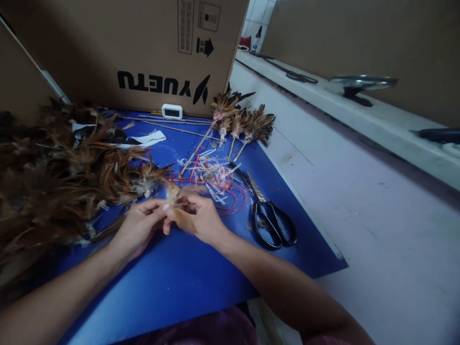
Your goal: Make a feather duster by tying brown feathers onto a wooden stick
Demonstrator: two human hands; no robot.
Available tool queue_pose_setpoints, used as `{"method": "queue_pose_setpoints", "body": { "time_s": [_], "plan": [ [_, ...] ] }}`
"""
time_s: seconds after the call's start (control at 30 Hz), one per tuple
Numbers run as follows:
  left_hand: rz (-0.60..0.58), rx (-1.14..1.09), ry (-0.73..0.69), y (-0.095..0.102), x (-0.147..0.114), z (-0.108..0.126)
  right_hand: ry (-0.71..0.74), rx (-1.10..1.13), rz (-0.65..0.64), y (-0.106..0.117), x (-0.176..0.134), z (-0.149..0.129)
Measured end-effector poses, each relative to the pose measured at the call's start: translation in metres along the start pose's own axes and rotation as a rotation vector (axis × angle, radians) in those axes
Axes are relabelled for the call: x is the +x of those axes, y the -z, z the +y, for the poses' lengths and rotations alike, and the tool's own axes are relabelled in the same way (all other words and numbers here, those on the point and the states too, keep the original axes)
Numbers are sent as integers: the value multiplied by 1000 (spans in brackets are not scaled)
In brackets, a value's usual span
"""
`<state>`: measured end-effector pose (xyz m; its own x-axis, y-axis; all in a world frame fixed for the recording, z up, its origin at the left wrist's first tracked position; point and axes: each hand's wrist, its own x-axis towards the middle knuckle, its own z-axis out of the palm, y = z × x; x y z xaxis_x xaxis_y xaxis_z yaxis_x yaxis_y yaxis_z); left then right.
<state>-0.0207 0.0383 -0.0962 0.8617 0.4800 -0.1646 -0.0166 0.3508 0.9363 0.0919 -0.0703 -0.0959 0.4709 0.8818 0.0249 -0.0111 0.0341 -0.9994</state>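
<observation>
so the little feather bunch (173, 195) is right between the two hands, kinda blurry, pinched in the fingers of both left hand (138, 225) and right hand (205, 219), big feather pile (115, 167) just left, scissors (261, 196) off right

The held feathers (184, 221) are looking soft, the feather pile (118, 177) rough. The cardboard box (100, 38) is showing a matt face. The smooth surface (161, 282) is catching a faint sheen. The scissors (265, 206) are pairing blotched metal blades with glossy handles. Tangled strips (212, 167) are looking like plastic, the stick (195, 152) like matt wood.
</observation>
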Motion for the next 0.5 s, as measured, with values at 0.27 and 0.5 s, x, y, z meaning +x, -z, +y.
{"method": "queue_pose_setpoints", "body": {
  "time_s": [0.27, 0.5],
  "plan": [
    [-30, 51, -4, -1, -2, 0, 258, -130, -24, 4, 2, -15],
    [-86, 75, 24, 1, 0, -1, 208, -65, -17, 7, 2, -12]
  ]
}}
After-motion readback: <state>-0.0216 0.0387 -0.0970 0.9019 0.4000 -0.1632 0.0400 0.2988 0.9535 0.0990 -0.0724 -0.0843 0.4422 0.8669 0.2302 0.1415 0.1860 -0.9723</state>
